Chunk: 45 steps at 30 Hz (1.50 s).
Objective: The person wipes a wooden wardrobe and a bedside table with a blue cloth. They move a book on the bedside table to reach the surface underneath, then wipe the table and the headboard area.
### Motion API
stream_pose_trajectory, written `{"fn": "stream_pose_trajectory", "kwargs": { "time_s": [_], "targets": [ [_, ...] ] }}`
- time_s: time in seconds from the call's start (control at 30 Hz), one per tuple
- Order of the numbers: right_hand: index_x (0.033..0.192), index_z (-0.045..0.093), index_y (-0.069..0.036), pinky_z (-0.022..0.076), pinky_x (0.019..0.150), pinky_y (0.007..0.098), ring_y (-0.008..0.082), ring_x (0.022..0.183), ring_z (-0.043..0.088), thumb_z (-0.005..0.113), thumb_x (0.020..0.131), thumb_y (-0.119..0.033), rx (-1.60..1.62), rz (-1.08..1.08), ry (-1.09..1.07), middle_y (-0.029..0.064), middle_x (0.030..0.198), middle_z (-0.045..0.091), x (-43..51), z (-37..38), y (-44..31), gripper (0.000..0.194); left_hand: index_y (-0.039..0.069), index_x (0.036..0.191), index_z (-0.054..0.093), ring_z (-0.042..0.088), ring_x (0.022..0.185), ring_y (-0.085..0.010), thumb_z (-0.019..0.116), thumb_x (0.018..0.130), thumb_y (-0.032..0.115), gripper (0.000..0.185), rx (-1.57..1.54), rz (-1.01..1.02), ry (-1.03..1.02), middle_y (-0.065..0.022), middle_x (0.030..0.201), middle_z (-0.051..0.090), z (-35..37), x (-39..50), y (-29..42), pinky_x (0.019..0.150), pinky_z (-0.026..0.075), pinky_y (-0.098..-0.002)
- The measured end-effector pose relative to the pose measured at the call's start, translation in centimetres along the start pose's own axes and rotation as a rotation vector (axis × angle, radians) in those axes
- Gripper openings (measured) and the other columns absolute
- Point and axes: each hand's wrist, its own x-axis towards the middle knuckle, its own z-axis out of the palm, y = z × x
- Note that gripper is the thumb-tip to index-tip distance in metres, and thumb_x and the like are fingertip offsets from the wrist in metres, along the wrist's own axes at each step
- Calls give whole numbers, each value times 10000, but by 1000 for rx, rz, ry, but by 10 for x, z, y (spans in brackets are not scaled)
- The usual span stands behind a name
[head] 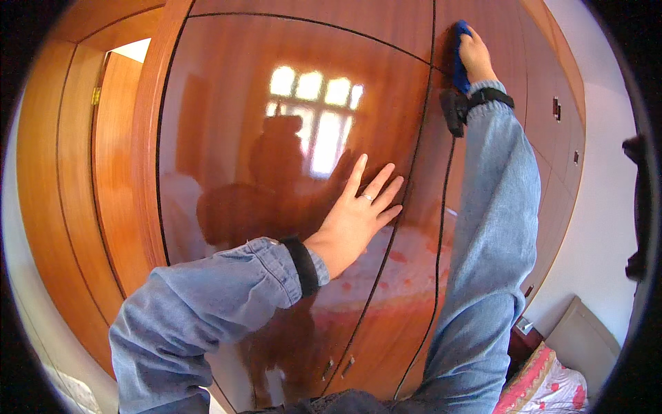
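A glossy reddish-brown wooden wardrobe door (222, 129) fills the middle of the view and mirrors a bright window and a dark figure. Flat on or just over this door, with fingers spread, is my left hand (362, 212); it wears a ring and holds nothing. Higher up at the right, my right hand (476, 54) grips a blue cloth (459, 62) against the wardrobe, near the seam between the panels. A dark device with a black cable is strapped at my right wrist. The palm side of each hand is hidden.
To the left stands a wooden door frame (150, 129) with a partly open door (119, 171). Small handles (348, 366) sit low on the wardrobe. At the lower right are a bed with a red-and-white patterned cover (553, 383), a grey headboard (582, 331) and a dark nightstand.
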Motion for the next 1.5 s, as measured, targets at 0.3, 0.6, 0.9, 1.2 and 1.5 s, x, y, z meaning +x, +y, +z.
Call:
{"fn": "stream_pose_trajectory", "kwargs": {
  "time_s": [0.3,0.6,0.9,1.2,1.5],
  "targets": [
    [1445,488,-204,240,1109,685,384,1435,334,437,974,-276,-209,-291,-58,85,1528,445,-67,114,-215,480,235,1555,341,166,1517,-383,520,974,283,610,-406,0,282,-71,1654,215,29,7,18,1178,27,-694],
    [1335,608,-267,343,1093,549,246,1374,455,572,891,-233,-136,-1070,-93,-3,1464,525,-196,154,-316,447,5,1432,460,361,1426,-344,481,1007,328,534,-1467,-41,408,-183,1512,443,56,4,18,1191,247,-435],
    [1369,581,-267,351,1115,540,298,1392,431,583,852,-83,-174,-1053,-316,23,1489,504,-190,56,-213,549,242,1505,439,172,1511,-366,762,712,551,911,-99,-36,54,-93,1617,298,22,4,5,1209,19,-624],
    [1445,490,-140,342,1134,512,445,1380,385,553,823,14,-299,-742,-350,178,1502,442,-153,-70,-46,644,243,1452,507,182,1507,-352,852,597,474,951,-238,-36,108,-100,1632,250,12,2,-1,1200,107,-633],
    [1394,567,-125,292,1187,426,355,1402,409,521,842,17,-252,-257,-13,171,1477,495,-183,-163,138,572,273,1430,527,189,1512,-333,890,538,372,968,-297,-68,123,-64,1632,260,-8,16,-8,1194,138,-649]
  ]
}}
